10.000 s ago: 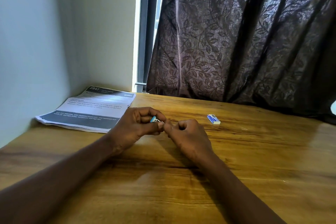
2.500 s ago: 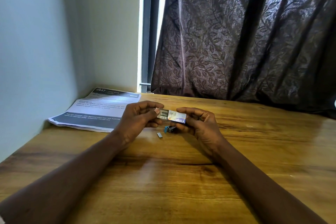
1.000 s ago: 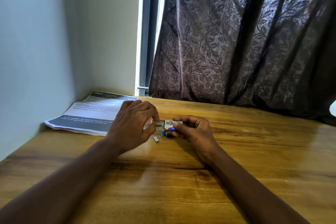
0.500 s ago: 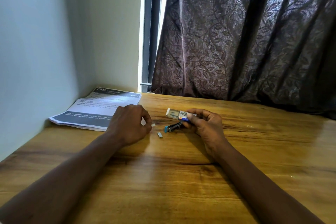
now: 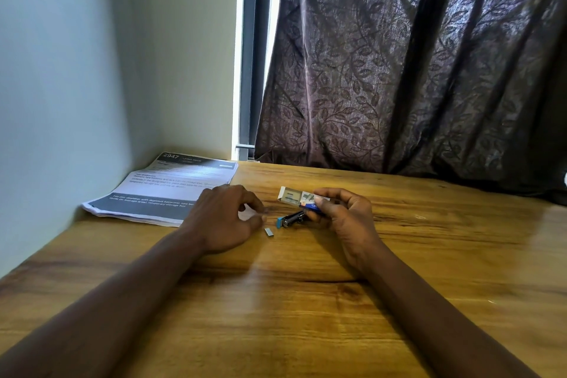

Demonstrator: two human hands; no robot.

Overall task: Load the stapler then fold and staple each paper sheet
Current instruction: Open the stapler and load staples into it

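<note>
Stapler [image 5: 291, 219] lies flat just under the right hand [image 5: 343, 218], nearer it than the left hand [image 5: 225, 218] — long axis across, blue end pointing at the left fingers; those are curled, their hold unclear; right fingers pinch the staple box [image 5: 291, 196] — a loose staple strip [image 5: 269, 232] beside the left thumb

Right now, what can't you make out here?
All in the head view:
- Whether the left hand pinches anything: its curled fingers hide it.
- Staples in the box: too small, and half covered by the right hand.
- Rear of the stapler: hidden by the right hand.
- Small print on the papers: blurred.
</note>
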